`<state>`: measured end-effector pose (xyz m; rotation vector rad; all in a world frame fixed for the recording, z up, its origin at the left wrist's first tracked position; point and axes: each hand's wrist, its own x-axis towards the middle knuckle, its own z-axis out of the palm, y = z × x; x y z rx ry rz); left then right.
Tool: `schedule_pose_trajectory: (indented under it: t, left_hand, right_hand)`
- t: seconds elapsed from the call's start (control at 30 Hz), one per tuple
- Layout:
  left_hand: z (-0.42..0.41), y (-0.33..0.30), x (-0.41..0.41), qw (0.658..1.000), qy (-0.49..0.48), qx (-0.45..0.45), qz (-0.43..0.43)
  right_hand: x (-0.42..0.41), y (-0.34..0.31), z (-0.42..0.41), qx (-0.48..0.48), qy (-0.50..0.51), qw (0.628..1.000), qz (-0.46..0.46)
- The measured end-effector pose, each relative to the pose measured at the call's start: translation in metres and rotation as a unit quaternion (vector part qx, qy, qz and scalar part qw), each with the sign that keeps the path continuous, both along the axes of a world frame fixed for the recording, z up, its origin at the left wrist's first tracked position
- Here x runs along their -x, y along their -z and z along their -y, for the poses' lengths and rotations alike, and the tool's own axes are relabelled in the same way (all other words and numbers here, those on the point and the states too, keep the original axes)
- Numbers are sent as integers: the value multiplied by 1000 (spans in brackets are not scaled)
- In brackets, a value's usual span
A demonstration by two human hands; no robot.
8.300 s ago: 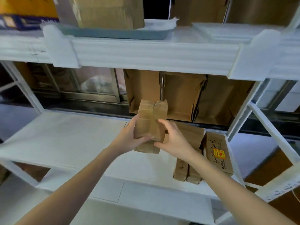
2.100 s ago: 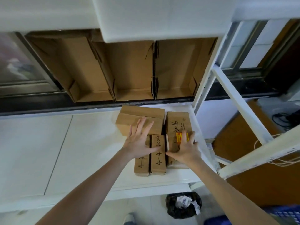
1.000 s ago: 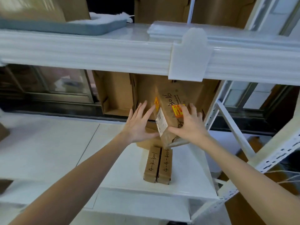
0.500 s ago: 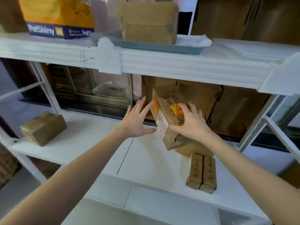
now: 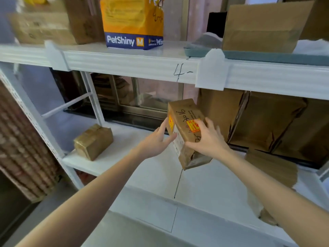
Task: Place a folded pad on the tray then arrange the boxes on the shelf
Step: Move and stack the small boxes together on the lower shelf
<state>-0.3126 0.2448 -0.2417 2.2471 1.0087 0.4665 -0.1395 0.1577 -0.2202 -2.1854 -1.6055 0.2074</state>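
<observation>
I hold a brown cardboard box (image 5: 185, 122) with handwriting and yellow-red stickers, tilted in the air above the white middle shelf (image 5: 156, 175). My right hand (image 5: 208, 139) grips its top and right face. My left hand (image 5: 158, 139) presses flat against its left side. A taped brown box (image 5: 93, 141) rests at the shelf's left end. On the right, another flat box (image 5: 272, 168) lies partly behind my right arm. The grey-blue tray (image 5: 267, 57) sits on the upper shelf, with a white pad (image 5: 315, 46) and a cardboard box (image 5: 261, 27) on it.
An orange and blue PetShiny box (image 5: 133, 24) and blurred cartons (image 5: 44, 24) stand on the upper shelf. Open flattened cartons (image 5: 263, 122) lean behind the middle shelf at right. A white upright post (image 5: 32, 113) bounds the left side; a window frame runs behind.
The box with stickers was lifted off the right end of the shelf and carried leftward in both hands. My view swung left, revealing the taped box and the PetShiny box.
</observation>
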Motion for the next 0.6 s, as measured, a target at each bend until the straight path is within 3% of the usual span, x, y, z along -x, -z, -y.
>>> schedule_pose_trajectory:
  t: [0.1, 0.27, 0.47, 0.6]
  left_hand:
    - [-16, 8, 10, 994, -18, 100, 32]
    - [-50, 21, 21, 983, -48, 166, 58]
    - [-106, 44, 41, 976, -101, 187, 56]
    - [-136, 68, 59, 974, -140, 168, 66]
  right_hand:
    - [20, 11, -27, -4, -20, 1000, 0]
    - [46, 34, -77, -3, -47, 999, -15]
    - [65, 59, -138, 20, -119, 991, -65]
    - [82, 77, -170, 41, -174, 973, -144]
